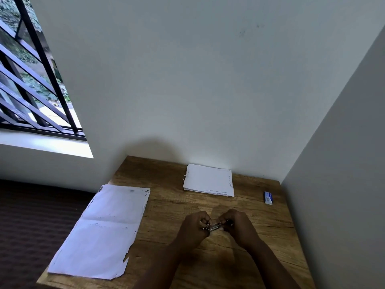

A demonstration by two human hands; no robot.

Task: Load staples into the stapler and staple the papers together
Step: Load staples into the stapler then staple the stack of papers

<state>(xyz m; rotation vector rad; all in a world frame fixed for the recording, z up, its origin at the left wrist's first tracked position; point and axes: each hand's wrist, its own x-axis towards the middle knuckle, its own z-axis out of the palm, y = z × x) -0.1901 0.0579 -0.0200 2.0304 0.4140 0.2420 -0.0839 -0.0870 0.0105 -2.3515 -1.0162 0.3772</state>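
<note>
A small metal stapler (214, 226) is held above the wooden table (260, 236), gripped from both ends. My left hand (194, 228) closes on its left end and my right hand (237, 225) on its right end; the fingers hide most of it. A large white sheet of paper (104, 230) with torn edges lies at the table's left, overhanging the edge. A smaller folded stack of papers (208, 180) lies at the back near the wall. At the far right rests a small blue and white staple box (268, 197).
The table stands in a corner, with a white wall (208, 80) behind and another wall (343, 163) on the right. A barred window (31, 80) is at upper left. Dark floor (31, 215) lies left of the table.
</note>
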